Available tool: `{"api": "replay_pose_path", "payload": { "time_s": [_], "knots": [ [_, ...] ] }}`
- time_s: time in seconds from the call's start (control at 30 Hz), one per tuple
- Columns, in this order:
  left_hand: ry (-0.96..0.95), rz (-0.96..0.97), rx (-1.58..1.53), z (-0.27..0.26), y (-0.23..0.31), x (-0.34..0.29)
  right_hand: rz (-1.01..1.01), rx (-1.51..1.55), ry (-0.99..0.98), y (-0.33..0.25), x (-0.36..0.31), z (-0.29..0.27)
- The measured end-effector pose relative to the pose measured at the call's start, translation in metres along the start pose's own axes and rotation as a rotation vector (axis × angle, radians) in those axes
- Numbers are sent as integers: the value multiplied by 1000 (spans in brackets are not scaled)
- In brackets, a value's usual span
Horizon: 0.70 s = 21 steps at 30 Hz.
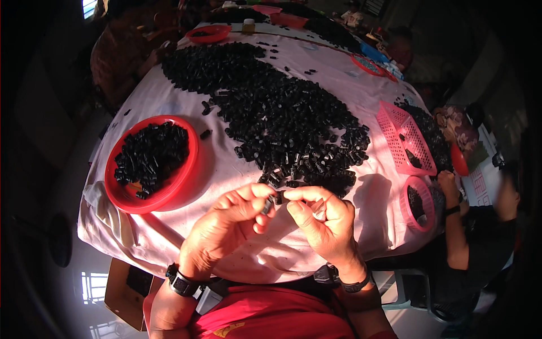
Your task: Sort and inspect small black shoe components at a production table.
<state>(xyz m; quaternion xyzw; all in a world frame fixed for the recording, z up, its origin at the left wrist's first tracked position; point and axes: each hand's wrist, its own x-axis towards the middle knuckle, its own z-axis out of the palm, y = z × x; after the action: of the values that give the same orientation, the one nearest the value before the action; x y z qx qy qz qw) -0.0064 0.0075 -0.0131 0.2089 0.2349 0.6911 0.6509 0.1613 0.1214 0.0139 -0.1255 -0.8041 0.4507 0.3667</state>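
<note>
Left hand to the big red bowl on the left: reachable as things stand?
Probably yes: only pinkish cloth shows between left hand and red bowl, though that hand pinches a small dark piece.

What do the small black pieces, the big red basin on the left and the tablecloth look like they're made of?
Black pieces: probably moulded plastic, semi-glossy by their small glints, though coated metal stays possible.
Red basin: likely plastic, smooth with a slight sheen along its rim.
Tablecloth: seemingly fabric, matte, with soft creases and folds.
</note>
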Motion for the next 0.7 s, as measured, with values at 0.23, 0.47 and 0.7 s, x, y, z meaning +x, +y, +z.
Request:
{"api": "replay_pose_path", "payload": {
  "time_s": [0.23, 0.47, 0.7],
  "knots": [
    [229, 594, -351, -62, 94, -26, 62, 49, 105, -4, 6, -10],
    [406, 476, 183, -29, 55, 3, 48, 25, 77, 2, 2, -7],
    [204, 333, 1790, -17, -28, 52, 96, 53, 82, 0, -1, -6]
  ]
}}
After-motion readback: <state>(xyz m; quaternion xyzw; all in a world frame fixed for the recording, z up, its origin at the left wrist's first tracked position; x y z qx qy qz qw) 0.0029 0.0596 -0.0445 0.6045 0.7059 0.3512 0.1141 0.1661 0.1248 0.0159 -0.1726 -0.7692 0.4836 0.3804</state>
